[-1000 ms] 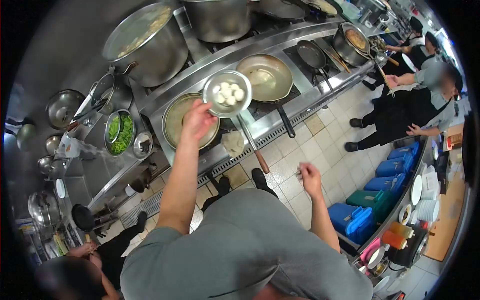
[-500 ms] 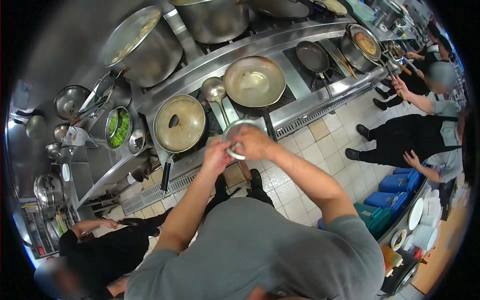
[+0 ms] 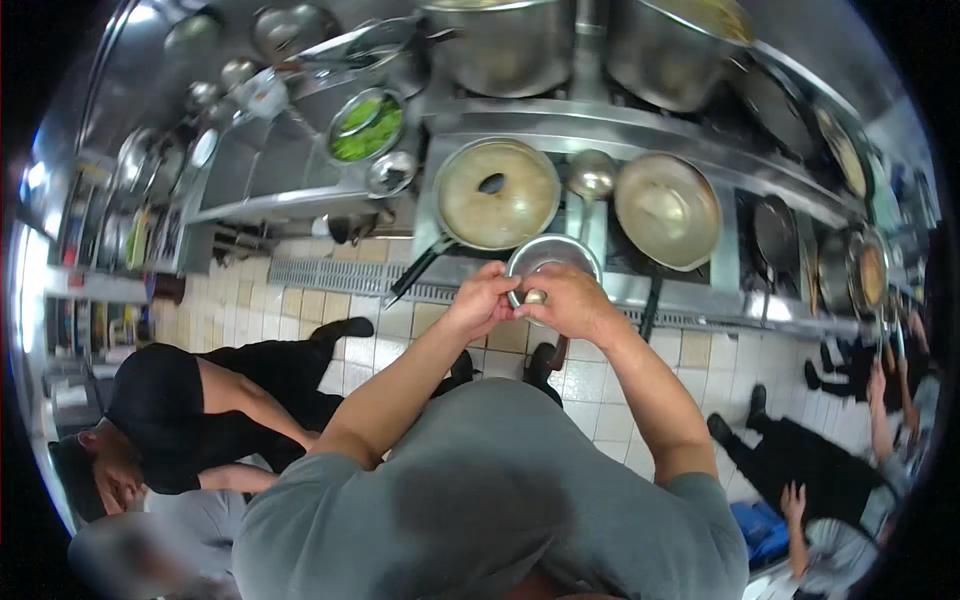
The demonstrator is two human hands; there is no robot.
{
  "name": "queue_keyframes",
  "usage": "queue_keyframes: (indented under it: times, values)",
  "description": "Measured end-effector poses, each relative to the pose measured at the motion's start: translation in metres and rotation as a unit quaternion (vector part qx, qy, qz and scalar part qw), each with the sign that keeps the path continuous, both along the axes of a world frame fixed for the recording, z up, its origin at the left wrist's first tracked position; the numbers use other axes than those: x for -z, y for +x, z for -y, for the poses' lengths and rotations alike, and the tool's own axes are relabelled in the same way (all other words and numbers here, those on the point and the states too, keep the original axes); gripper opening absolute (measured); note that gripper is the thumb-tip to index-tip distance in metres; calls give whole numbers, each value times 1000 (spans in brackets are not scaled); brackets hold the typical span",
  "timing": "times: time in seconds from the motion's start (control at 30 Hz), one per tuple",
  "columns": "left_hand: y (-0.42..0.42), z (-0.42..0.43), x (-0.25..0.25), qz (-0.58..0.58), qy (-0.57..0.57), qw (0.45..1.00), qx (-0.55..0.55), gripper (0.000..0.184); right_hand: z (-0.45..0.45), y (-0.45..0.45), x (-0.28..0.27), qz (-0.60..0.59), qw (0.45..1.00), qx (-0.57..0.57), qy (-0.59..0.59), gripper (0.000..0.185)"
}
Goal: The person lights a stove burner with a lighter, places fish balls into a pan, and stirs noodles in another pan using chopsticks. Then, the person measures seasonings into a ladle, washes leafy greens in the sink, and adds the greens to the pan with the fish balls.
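Observation:
A small round metal bowl (image 3: pixel 553 246) is in front of me at the stove's front edge. My left hand (image 3: pixel 485 302) is closed at the bowl's left rim, with thumb and fingers drawn together. Over the near right side of the bowl lies my right hand (image 3: pixel 570 303), its fingers curled in. A small rounded, shiny pale thing (image 3: pixel 535 296) shows at the right fingertips; its kind is unclear. Just beyond is a ladle (image 3: pixel 592 178), whose long handle passes behind the bowl. A lidded pan (image 3: pixel 500 215) is left of it, and a wide wok-like pan (image 3: pixel 668 215) right.
Large stockpots (image 3: pixel 500 50) stand along the back. A bowl of green vegetables (image 3: pixel 368 135) sits on the steel counter at left, with a metal ladle bowl (image 3: pixel 390 173) beside it. A small dark frying pan (image 3: pixel 775 235) is further right. Co-workers stand at left (image 3: pixel 160 420) and right (image 3: pixel 810 450).
My view has turned, so the stove now runs level across it. The bowl stays between my hands; my right hand has come lower on its near side.

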State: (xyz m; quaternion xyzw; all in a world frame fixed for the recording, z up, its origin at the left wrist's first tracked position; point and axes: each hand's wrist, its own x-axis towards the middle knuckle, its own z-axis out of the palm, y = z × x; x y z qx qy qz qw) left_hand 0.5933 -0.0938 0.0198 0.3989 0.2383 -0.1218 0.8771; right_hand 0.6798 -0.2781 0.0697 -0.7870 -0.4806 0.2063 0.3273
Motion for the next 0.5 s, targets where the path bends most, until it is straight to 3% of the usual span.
queue_keyframes:
  times: [0.17,0.27,0.5]
  values:
    - [-42,-85,-13,27,4,995,-99,7,-100,-17,-7,85,996,13,5,41]
    - [-72,-151,-22,38,19,989,-140,23,-175,-38,-18,125,992,3,9,44]
    - [-153,-338,-1,77,65,977,-189,11,-386,-88,-7,186,975,-2,117,39]
